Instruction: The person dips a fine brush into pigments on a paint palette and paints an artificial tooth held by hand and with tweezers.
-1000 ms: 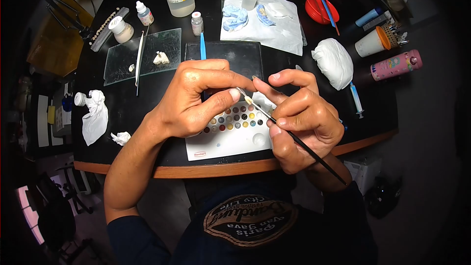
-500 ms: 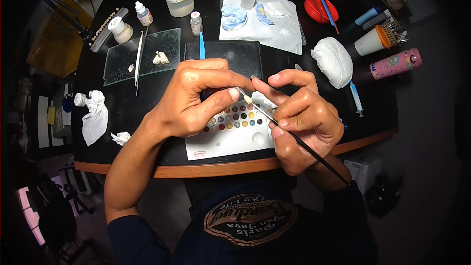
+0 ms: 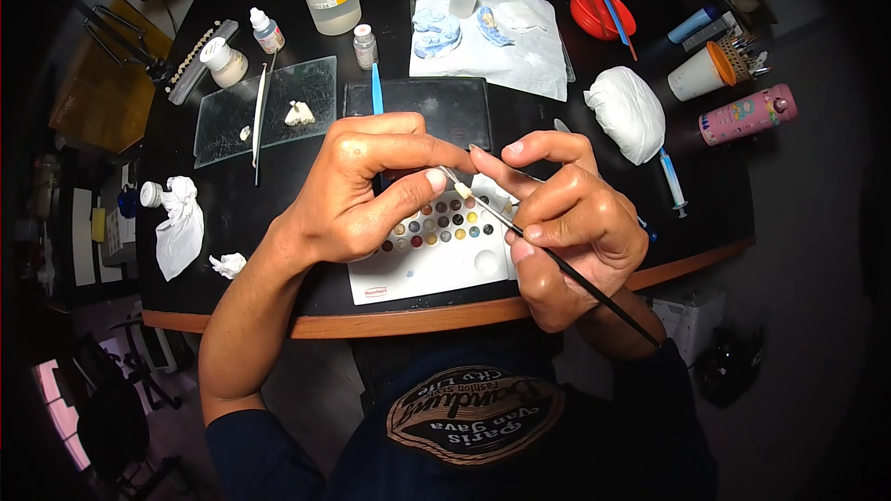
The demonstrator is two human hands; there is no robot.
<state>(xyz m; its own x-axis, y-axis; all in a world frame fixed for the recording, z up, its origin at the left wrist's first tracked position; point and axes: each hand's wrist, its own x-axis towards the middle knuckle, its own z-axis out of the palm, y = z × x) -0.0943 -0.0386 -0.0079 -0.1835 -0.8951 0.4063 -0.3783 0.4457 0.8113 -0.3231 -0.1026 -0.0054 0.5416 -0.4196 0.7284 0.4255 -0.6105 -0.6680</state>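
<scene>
Little change vs 0.5 s ago — 2 hands steady, reads as fine work mid-stroke. Left hand pinches a small metallic holder, tooth-shaped piece at its end, over the palette; right hand grips the brush — tip at the piece.

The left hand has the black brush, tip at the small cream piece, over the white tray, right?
No: the head view shows the black brush in the right hand, not the left. Its tip is at the small cream piece, over the white tray.
</scene>
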